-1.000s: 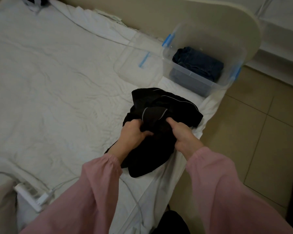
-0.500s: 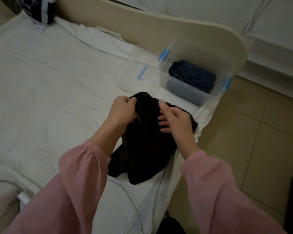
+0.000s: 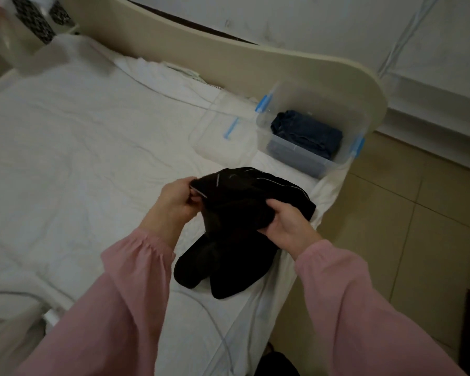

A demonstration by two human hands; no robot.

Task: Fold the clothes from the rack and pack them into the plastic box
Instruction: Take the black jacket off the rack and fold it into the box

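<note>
A black garment point(image 3: 236, 232) with thin pale piping lies bunched near the right edge of the white bed point(image 3: 79, 164). My left hand point(image 3: 175, 202) pinches its upper left edge, and my right hand point(image 3: 288, 223) grips a fold on its right side. Two dark ends of the garment trail toward me on the sheet. Beyond it, at the bed's far right corner, stands the clear plastic box point(image 3: 296, 156) with blue latches. Folded dark blue jeans point(image 3: 307, 132) lie inside it.
The box's clear lid point(image 3: 223, 139) lies flat on the bed left of the box. A cream footboard point(image 3: 228, 58) curves behind the bed. Tiled floor point(image 3: 407, 213) runs along the right. A white cable point(image 3: 215, 321) crosses the sheet near me.
Both hands have moved apart along the black garment's top, the left one out to its left edge and the right one gripping its right side. The view has tilted up a little.
</note>
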